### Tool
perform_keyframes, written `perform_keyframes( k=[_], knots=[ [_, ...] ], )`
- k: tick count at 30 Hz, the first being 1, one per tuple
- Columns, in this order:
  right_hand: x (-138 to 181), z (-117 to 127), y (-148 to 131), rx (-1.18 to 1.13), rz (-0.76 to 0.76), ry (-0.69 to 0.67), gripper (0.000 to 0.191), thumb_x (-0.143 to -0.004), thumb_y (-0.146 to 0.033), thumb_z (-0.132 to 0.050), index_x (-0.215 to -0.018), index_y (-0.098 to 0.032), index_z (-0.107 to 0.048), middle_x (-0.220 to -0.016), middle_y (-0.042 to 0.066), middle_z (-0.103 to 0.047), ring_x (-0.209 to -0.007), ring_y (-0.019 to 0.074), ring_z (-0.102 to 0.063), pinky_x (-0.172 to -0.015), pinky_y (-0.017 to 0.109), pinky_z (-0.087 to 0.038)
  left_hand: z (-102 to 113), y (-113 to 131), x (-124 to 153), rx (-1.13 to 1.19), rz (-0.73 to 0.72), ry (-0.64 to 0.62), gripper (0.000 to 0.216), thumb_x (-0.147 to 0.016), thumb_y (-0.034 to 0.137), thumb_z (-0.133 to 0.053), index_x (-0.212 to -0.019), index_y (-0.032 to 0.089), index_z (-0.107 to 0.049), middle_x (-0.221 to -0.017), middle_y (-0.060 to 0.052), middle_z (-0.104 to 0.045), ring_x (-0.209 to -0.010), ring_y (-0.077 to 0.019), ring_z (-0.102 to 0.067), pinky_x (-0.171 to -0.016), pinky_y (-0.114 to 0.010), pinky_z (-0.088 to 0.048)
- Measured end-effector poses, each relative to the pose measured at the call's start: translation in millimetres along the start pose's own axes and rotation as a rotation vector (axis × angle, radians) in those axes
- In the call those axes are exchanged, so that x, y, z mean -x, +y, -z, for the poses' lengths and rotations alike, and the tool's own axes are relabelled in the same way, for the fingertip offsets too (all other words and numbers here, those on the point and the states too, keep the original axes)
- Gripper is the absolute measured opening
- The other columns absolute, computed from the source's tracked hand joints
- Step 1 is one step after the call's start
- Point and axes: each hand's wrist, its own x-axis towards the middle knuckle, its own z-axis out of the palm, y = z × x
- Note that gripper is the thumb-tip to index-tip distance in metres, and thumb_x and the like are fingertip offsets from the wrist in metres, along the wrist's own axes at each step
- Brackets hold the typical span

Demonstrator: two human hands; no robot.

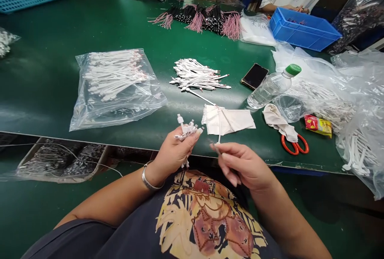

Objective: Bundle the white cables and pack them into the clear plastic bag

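Head view shows the left hand point(175, 149) grasping bunched white cables point(189, 130), best kept aligned, while the right hand point(244, 165) apparently pinches a single white lead point(219, 127), best handled gently.

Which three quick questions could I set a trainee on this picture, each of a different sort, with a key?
1. Multiple choice: What colour is the cap on the bottle?
A) red
B) green
C) blue

2. True or false: The left hand holds a bunch of white leads.

3. Short answer: What covers the blades of the scissors?

Key:
1. B, green.
2. True; their white ends stick out above the fingers.
3. A cloth; only the red handles show.
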Motion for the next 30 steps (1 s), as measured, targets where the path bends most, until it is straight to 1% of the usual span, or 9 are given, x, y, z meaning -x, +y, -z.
perform_keyframes(
  k=[4,7,9,11,14,16,20,26,30],
  knots=[
    [5,48,-3,0.618,0.203,0.591,0.037,-0.087,-0.036,-0.053,-0.122,-0.024,-0.059,-0.087,0.007,-0.066,-0.071,0.0179,-0.063,-0.063,0.033,-0.053,2,2,1,0.036,-0.001,-0.046,0.026,-0.085,0.035,-0.058,-0.071,0.018,-0.045,-0.054,0.007,-0.035,-0.045,-0.0044,-0.030,-0.043,-0.020,-0.025],
    [3,80,1,1.109,0.312,0.949,0.038,-0.088,-0.035,-0.050,-0.119,-0.017,-0.062,-0.109,0.015,-0.065,-0.105,0.0306,-0.058,-0.094,0.051,-0.042,3,2,0,0.048,0.006,-0.061,0.026,-0.086,0.035,-0.057,-0.071,0.018,-0.045,-0.054,0.007,-0.035,-0.045,-0.0043,-0.032,-0.043,-0.020,-0.025],
    [2,80,5,1.135,0.347,1.014,0.041,-0.086,-0.035,-0.053,-0.118,-0.013,-0.062,-0.114,0.018,-0.063,-0.113,0.0335,-0.053,-0.100,0.054,-0.036,3,2,0,0.095,0.024,-0.051,0.024,-0.084,0.035,-0.060,-0.075,0.017,-0.048,-0.056,0.007,-0.036,-0.045,-0.0039,-0.032,-0.043,-0.020,-0.024],
    [1,58,7,0.921,0.332,0.856,0.041,-0.083,-0.035,-0.058,-0.120,-0.017,-0.060,-0.119,0.015,-0.061,-0.112,0.0304,-0.055,-0.100,0.050,-0.040,0,3,1,0.189,0.053,-0.048,0.024,-0.079,0.034,-0.067,-0.079,0.018,-0.048,-0.059,0.008,-0.037,-0.045,-0.0033,-0.030,-0.043,-0.020,-0.022],
    [1,2,5,0.481,0.169,0.183,0.049,-0.084,-0.033,-0.060,-0.131,-0.025,-0.050,-0.128,0.011,-0.057,-0.114,0.0262,-0.057,-0.098,0.045,-0.045,-8,10,7,0.284,0.024,-0.078,0.030,-0.075,0.033,-0.070,-0.074,0.018,-0.045,-0.059,0.007,-0.038,-0.047,-0.0040,-0.031,-0.045,-0.021,-0.025],
    [-2,-32,1,0.310,0.156,-0.009,0.058,-0.085,-0.032,-0.059,-0.139,-0.026,-0.038,-0.137,0.009,-0.049,-0.124,0.0249,-0.049,-0.104,0.044,-0.040,-12,16,13,0.264,-0.075,-0.110,0.034,-0.079,0.040,-0.064,-0.067,0.018,-0.042,-0.056,0.006,-0.039,-0.049,-0.0060,-0.035,-0.048,-0.023,-0.029],
    [-18,-64,-2,0.280,0.197,-0.069,0.042,-0.094,-0.032,-0.043,-0.136,-0.024,-0.042,-0.130,0.008,-0.055,-0.117,0.0217,-0.054,-0.098,0.036,-0.045,-10,20,26,0.091,-0.345,-0.096,0.036,-0.087,0.047,-0.050,-0.069,0.017,-0.049,-0.062,0.001,-0.048,-0.058,-0.0104,-0.045,-0.057,-0.027,-0.038],
    [-44,-56,-8,0.699,0.372,-0.135,0.036,-0.094,-0.031,-0.040,-0.129,-0.024,-0.049,-0.116,0.008,-0.062,-0.103,0.0233,-0.059,-0.088,0.038,-0.049,8,20,20,-0.109,-0.466,0.178,0.037,-0.092,0.043,-0.041,-0.071,0.017,-0.058,-0.070,-0.003,-0.057,-0.066,-0.0128,-0.053,-0.070,-0.030,-0.044],
    [-47,-53,-31,0.899,0.497,-0.076,0.047,-0.090,-0.034,-0.050,-0.135,-0.025,-0.041,-0.131,0.008,-0.052,-0.121,0.0261,-0.047,-0.101,0.045,-0.040,17,27,16,-0.173,-0.626,0.324,0.044,-0.094,0.047,-0.031,-0.074,0.019,-0.057,-0.076,-0.005,-0.062,-0.075,-0.0161,-0.059,-0.081,-0.036,-0.045]
  ],
)
